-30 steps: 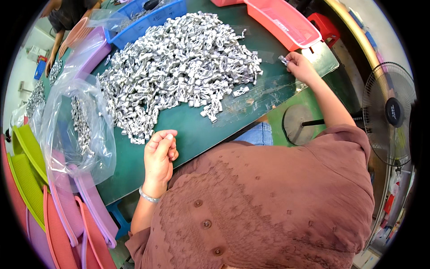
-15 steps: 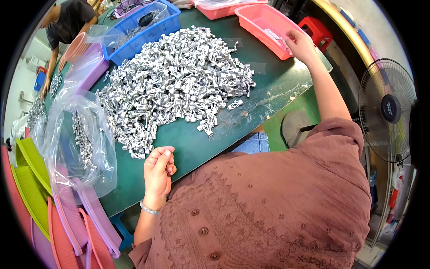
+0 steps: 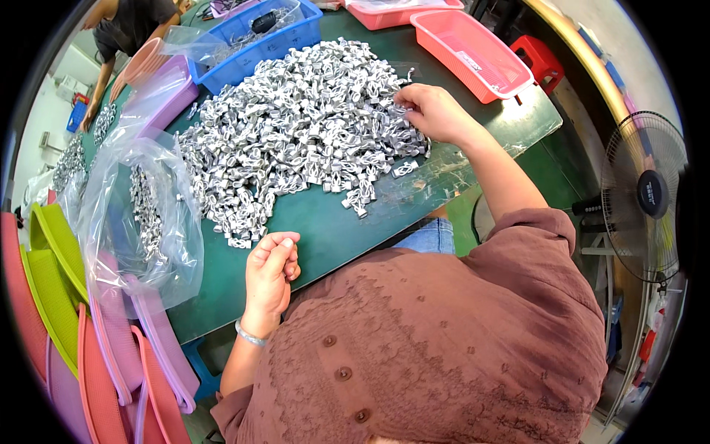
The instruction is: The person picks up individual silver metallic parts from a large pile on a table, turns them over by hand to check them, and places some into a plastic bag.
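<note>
A large heap of small grey-and-white looped pieces (image 3: pixel 310 126), which look like plastic clips or buckles, covers the middle of the green table. My right hand (image 3: pixel 436 113) is at the heap's right edge, fingers loosely curled, with a gap between thumb and forefinger. Nothing shows in that gap. Near the table's front edge, my left hand (image 3: pixel 272 265) is closed, thumb pressed against the forefinger; whatever is inside is hidden. One loose piece (image 3: pixel 405 169) lies just off the heap. Beyond my right hand stands a pink basket (image 3: pixel 510 92) with a small white-and-dark item inside.
Left of the heap are a clear plastic bag (image 3: pixel 181 277) with more pieces, a purple bin (image 3: pixel 166 111) and stacked coloured baskets (image 3: pixel 55 303). A blue crate (image 3: pixel 211 78) stands behind. A fan (image 3: pixel 651 196) is at the right. Another person (image 3: pixel 137 29) works at the far left.
My right hand has come away from the pink basket, leftward and down to the heap's right edge. My left hand stays closed in the same pose. The whole view has shifted slightly.
</note>
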Action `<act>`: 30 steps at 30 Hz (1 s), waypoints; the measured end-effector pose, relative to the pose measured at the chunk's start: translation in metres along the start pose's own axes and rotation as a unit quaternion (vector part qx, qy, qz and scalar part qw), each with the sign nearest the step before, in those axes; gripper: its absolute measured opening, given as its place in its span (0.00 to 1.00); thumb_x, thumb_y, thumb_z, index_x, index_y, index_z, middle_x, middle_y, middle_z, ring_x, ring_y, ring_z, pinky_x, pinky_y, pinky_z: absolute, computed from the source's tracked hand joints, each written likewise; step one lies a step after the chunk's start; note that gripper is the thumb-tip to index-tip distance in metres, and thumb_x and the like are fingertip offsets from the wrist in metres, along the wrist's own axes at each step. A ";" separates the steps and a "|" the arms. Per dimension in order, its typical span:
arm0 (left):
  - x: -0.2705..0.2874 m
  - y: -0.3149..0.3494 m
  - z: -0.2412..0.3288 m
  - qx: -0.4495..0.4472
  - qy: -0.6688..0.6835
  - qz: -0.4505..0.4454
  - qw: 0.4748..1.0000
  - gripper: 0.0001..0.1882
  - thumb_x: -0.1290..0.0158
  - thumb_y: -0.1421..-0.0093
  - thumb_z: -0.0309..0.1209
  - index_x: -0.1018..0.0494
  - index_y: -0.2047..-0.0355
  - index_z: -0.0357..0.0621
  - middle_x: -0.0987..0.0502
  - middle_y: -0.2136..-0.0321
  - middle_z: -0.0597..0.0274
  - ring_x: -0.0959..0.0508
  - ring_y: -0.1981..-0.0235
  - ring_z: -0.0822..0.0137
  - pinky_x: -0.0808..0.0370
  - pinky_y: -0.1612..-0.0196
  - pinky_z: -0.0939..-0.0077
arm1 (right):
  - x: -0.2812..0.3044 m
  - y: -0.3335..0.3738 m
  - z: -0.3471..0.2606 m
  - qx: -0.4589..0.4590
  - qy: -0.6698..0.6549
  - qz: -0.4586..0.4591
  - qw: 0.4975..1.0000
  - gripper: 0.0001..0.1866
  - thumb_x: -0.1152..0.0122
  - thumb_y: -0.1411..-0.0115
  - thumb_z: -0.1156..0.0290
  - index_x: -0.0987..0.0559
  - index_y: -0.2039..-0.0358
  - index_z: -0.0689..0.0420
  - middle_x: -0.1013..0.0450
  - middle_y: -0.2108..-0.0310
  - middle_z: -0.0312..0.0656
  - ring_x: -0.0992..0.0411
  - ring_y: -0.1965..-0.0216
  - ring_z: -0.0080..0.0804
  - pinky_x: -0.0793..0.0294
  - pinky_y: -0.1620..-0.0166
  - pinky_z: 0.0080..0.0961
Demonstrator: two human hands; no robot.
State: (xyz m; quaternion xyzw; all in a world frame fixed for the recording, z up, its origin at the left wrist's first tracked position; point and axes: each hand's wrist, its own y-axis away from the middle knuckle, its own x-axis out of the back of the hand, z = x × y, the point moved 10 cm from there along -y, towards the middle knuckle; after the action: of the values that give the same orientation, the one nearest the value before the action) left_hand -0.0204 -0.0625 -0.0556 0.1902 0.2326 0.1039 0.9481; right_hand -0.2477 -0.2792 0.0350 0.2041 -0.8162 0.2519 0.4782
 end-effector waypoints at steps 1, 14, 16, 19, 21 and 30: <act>0.000 0.000 0.000 0.002 -0.004 -0.001 1.000 0.05 0.53 0.43 0.27 0.29 0.68 0.39 0.34 0.82 0.69 0.40 0.86 0.81 0.43 0.83 0.86 | 0.005 0.000 -0.005 -0.012 0.003 0.015 1.000 0.13 0.45 0.54 0.80 0.27 0.65 0.61 0.30 0.72 0.43 0.30 0.72 0.32 0.30 0.66 0.24; -0.026 -0.009 0.035 -0.068 -0.022 -0.019 0.997 0.14 0.50 0.42 0.31 0.29 0.58 0.38 0.30 0.77 0.70 0.38 0.83 0.83 0.40 0.81 0.88 | -0.031 0.040 -0.184 0.239 -0.296 0.114 0.918 0.08 0.42 0.56 0.84 0.28 0.74 0.59 0.32 0.73 0.40 0.30 0.71 0.33 0.30 0.68 0.23; -0.022 -0.007 0.039 -0.081 -0.011 -0.001 0.997 0.12 0.49 0.43 0.30 0.28 0.59 0.40 0.30 0.78 0.71 0.38 0.83 0.83 0.41 0.81 0.88 | -0.036 0.046 -0.202 0.278 -0.282 0.124 0.910 0.09 0.42 0.57 0.85 0.28 0.74 0.60 0.32 0.70 0.41 0.29 0.66 0.36 0.29 0.66 0.25; -0.020 0.000 0.050 -0.145 -0.100 0.002 0.984 0.10 0.50 0.43 0.26 0.27 0.60 0.39 0.29 0.75 0.69 0.37 0.80 0.82 0.40 0.78 0.87 | -0.043 0.049 -0.207 0.306 -0.286 0.119 0.900 0.10 0.43 0.56 0.86 0.28 0.72 0.60 0.32 0.69 0.42 0.29 0.64 0.35 0.29 0.65 0.24; -0.026 0.011 0.074 -0.300 -0.247 0.007 0.921 0.10 0.50 0.44 0.24 0.27 0.61 0.39 0.29 0.74 0.69 0.36 0.78 0.81 0.40 0.76 0.87 | -0.052 0.044 -0.195 0.239 -0.366 0.089 0.895 0.10 0.44 0.54 0.86 0.29 0.70 0.59 0.33 0.68 0.42 0.30 0.65 0.33 0.29 0.65 0.23; -0.044 0.029 0.088 -0.429 -0.366 0.009 0.826 0.11 0.50 0.47 0.18 0.26 0.63 0.39 0.28 0.74 0.66 0.33 0.76 0.78 0.38 0.75 0.86 | -0.106 0.039 -0.168 0.051 -0.605 -0.081 0.790 0.10 0.49 0.47 0.85 0.33 0.64 0.61 0.32 0.63 0.38 0.32 0.61 0.21 0.31 0.58 0.18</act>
State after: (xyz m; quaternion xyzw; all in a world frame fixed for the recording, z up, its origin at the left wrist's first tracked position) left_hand -0.0197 -0.0761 0.0461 -0.2097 -0.2011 0.1249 0.9487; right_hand -0.1077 -0.1368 0.0029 0.4040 -0.9052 0.0781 -0.1061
